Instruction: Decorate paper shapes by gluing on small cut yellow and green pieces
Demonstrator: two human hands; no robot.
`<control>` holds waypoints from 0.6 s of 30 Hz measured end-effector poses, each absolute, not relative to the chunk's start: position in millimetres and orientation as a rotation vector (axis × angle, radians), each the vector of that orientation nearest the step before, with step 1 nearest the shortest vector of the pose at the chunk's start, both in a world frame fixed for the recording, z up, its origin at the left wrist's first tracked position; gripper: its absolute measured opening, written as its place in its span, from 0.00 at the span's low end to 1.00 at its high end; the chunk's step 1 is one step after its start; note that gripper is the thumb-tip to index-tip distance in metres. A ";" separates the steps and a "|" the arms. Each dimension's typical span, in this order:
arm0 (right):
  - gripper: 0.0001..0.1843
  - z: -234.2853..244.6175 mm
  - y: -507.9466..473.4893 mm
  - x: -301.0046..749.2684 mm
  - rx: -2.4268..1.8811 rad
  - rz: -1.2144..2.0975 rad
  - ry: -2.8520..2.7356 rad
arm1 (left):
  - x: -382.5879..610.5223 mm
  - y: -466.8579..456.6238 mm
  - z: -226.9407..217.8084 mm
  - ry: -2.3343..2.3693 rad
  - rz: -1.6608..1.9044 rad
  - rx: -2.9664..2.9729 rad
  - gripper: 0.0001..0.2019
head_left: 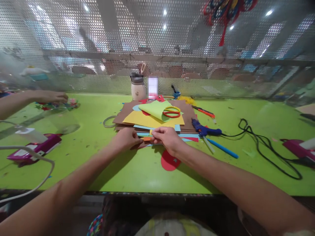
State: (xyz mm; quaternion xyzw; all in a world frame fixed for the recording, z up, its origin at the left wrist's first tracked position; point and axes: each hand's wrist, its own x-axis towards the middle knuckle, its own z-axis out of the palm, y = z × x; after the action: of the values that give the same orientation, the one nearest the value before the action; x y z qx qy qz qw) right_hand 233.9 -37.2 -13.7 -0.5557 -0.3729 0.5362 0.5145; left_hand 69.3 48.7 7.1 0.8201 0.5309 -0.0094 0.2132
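Note:
My left hand [126,137] is closed, with its fingertips pinching the left end of a small orange paper strip [147,139]. Between the thumb and finger of my right hand [168,137] is a small yellow paper piece [151,132], just above the strip. Both hands are at the front edge of a stack of coloured paper and brown cardboard [193,114]. A red paper circle [169,161] with a small star lies below my right wrist. On top of the stack are a yellow sheet [137,118], a curled light green sheet [154,109] and scissors [172,112] with red and yellow handles.
To the right lie a blue glue gun [206,130] with a black cable [258,144], a blue stick [222,148] and a cutter [204,112]. A bottle [138,88] and a phone [153,88] stand behind. Another person's hand [52,97] reaches in at left, near a purple power strip [36,149].

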 end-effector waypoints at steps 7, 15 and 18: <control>0.08 -12.9 -44.3 238.9 -1.280 1.332 -0.934 | 48.8 29.9 23.9 1.417 0.457 2.232 0.07; 0.09 3.6 -53.6 244.9 -1.228 1.244 -1.002 | 72.3 1.2 35.2 1.137 0.679 1.912 0.16; 0.07 6.6 -57.9 243.1 -1.209 1.239 -1.044 | 81.5 -1.0 27.0 0.996 0.632 1.762 0.20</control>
State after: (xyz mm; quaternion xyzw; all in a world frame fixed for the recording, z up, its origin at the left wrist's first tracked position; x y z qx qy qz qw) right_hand 243.1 -57.9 6.6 -0.5067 -0.4375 0.5194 0.5312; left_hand 81.5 -1.0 27.0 0.7249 0.4100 0.2599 0.4888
